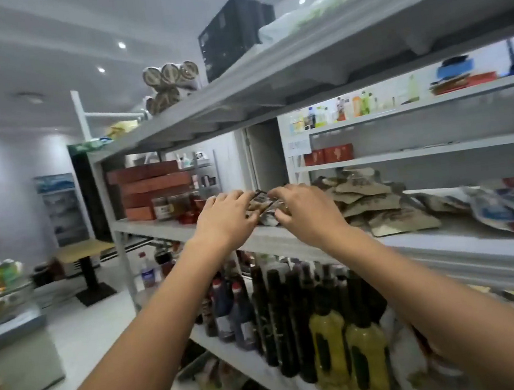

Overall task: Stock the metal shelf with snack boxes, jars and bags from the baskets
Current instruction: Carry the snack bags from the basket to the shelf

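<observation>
Pinching bag (263, 206) — left hand (225, 219), right hand (309, 213)

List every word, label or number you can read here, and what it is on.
Nothing reads clearly.
Jar label: dark print, blurred.
White sign on the rear shelf: too small.
Brown pouches: print blurred.
Packet held by left hand and right hand: blurred.

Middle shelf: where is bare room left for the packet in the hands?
Bare shelf shows between the jars and the brown pouches, where the left hand and right hand hold the packet, and along the front edge. Crowded: red boxes beside the jars, bags beyond the pouches.
</observation>
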